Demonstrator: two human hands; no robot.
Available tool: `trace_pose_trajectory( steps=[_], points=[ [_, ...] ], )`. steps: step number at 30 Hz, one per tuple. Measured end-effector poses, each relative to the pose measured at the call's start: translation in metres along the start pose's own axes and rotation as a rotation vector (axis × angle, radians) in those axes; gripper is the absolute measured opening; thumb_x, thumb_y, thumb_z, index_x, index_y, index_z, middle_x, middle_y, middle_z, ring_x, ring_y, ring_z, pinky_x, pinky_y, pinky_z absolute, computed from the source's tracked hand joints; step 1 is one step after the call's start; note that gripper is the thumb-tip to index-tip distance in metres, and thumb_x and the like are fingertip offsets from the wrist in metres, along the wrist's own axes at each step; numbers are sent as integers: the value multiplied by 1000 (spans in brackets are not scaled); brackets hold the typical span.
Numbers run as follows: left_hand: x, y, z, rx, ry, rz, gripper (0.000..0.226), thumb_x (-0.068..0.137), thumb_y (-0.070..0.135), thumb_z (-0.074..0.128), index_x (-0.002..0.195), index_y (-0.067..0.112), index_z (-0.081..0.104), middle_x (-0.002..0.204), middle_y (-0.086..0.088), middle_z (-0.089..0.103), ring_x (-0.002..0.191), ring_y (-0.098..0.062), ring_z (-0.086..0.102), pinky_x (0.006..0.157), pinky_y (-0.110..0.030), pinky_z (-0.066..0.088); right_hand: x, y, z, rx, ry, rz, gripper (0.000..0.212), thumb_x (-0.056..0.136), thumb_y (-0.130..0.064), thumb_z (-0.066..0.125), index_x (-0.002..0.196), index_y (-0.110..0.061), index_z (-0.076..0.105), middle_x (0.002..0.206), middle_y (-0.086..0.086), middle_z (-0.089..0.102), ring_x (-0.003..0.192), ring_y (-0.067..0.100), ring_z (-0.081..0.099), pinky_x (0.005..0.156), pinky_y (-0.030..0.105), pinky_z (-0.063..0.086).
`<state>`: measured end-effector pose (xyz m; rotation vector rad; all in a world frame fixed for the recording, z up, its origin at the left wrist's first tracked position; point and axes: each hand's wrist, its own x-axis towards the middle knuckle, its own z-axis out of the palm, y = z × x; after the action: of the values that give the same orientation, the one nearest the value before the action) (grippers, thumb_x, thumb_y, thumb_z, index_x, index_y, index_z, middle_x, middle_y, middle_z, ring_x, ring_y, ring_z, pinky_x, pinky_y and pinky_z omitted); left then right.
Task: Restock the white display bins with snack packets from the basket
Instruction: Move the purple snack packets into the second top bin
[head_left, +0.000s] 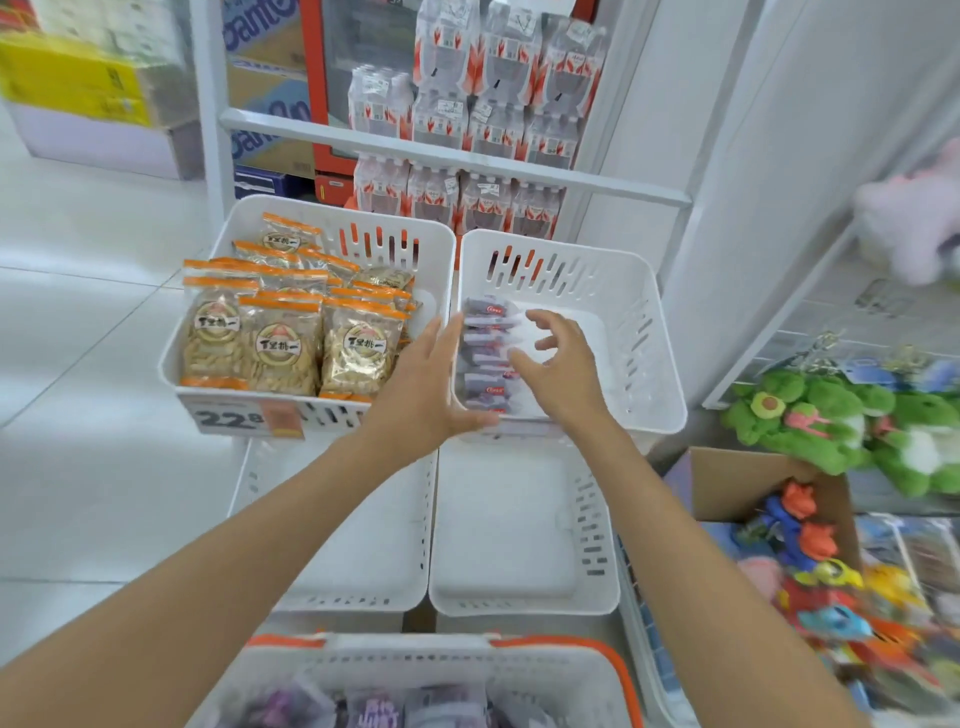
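Two white display bins stand side by side on the upper tier. The left bin (332, 228) is full of orange-topped seed packets (280, 353). The right bin (623, 312) holds a row of purple snack packets (485, 332) along its left wall. My left hand (431, 384) lies open with straight fingers against the outer left wall of the right bin. Over the purple packets hovers my right hand (556, 358), fingers spread and loosely curved, holding nothing. The white basket (426, 670) with orange handles sits at the bottom, with purple packets (374, 712) inside.
Two more white bins (519, 525) sit on the lower tier. A cardboard box of colourful toys (810, 545) and green plush toys (831, 415) crowd the right. Shrink-wrapped bottle packs (488, 119) stack behind the bins. White tiled floor spreads to the left.
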<state>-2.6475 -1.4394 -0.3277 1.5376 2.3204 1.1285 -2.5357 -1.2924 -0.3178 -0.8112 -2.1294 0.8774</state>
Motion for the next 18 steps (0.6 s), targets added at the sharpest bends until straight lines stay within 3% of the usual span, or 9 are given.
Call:
trace_pose_trajectory(
  steps=[3,6,10,12,16,18],
  points=[
    [-46,2,-1,36,185,63,76,75,35,83,139,16,47,130,-5,53,120,-25,48,102,-35,39,-70,-18,-1,50,62,-50,37,83,-10,69,116,-23,61,109,-7,57,75,4,56,75,18,46],
    [-108,-17,7,3,95,-45,60,77,32,82,128,20,53,112,3,54,102,-18,52,87,-33,46,-146,-19,10,18,-68,-32,33,84,-10,68,115,-19,63,106,-7,58,73,6,58,70,13,44],
    [-204,-63,19,-27,-90,-253,61,79,33,80,131,23,51,117,4,52,99,-13,52,85,-28,45,-238,13,35,-101,-516,105,31,87,-16,68,117,-17,63,110,-3,59,86,15,60,76,28,49],
    [-246,-86,19,-60,-146,-333,61,79,31,81,132,22,52,121,3,53,102,-15,56,87,-29,47,-275,34,52,-210,-761,190,38,88,-21,68,126,-19,60,121,-2,60,98,14,59,86,27,48],
    [-295,-112,19,-76,-167,-486,59,78,31,82,129,20,54,125,2,57,98,-13,55,82,-23,45,-323,52,88,-215,-913,248,58,91,-20,68,144,-14,45,146,3,47,134,19,44,103,18,31],
    [-305,-113,19,-116,-152,-535,60,79,30,81,130,15,53,127,-2,57,96,-14,54,78,-21,44,-335,58,106,-318,-973,174,67,93,-20,66,150,-11,34,152,7,38,141,24,34,110,23,25]
  ],
)
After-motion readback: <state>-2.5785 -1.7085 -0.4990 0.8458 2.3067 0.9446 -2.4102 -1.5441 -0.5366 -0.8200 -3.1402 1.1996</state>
